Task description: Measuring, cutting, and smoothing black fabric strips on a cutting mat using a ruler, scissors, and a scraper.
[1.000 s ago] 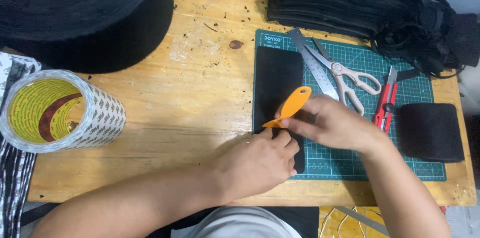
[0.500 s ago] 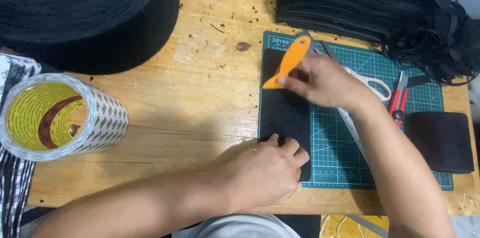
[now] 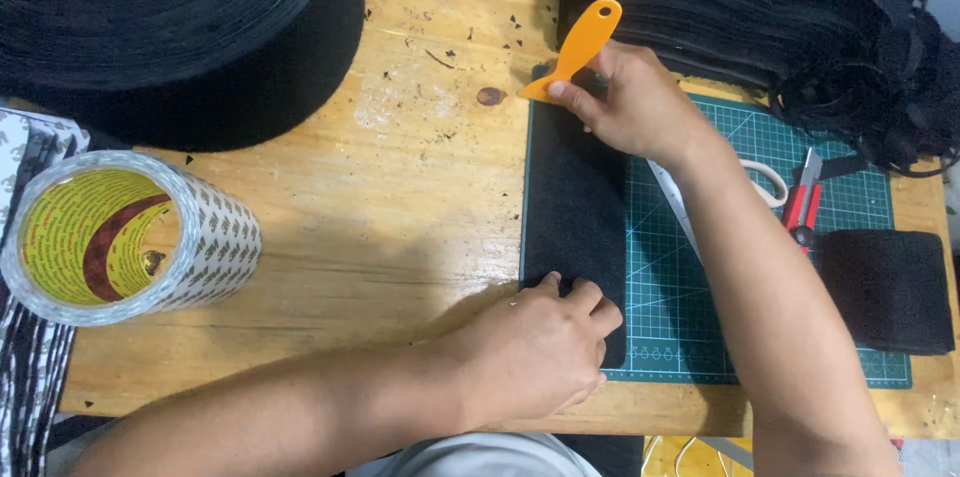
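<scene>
— Felt, is that what is being pressed down at the centre of the frame?

— A black strip [image 3: 575, 227] of felt-like material is laid lengthwise along the left edge of the green cutting mat [image 3: 700, 267], on the wooden table [image 3: 400, 217]. Its lower end is pinned by the left hand [image 3: 535, 347], fingers curled, knuckles down, nothing enclosed in the grip.

— And the upper end?

— An orange plastic scraper [image 3: 578, 47] is pinched there by the right hand [image 3: 640, 102], the grip closed on the blade end with the handle slanted up; the edge is set at the strip's top left corner.

— How would the strip be judged to handle?

— It is judged light, soft and limp, likely to wrinkle or shift if pushed from one end only; flat pressure at an end and a hold by the long edges would suit it. Nothing fragile is suggested.

— What else is seen?

— A large tape roll [image 3: 125, 237] lies at the left, a red cutter [image 3: 803, 202] at the right of the mat, a small black pad [image 3: 885, 287] beside it, and stacked black material [image 3: 760, 7] at the upper right.
</scene>
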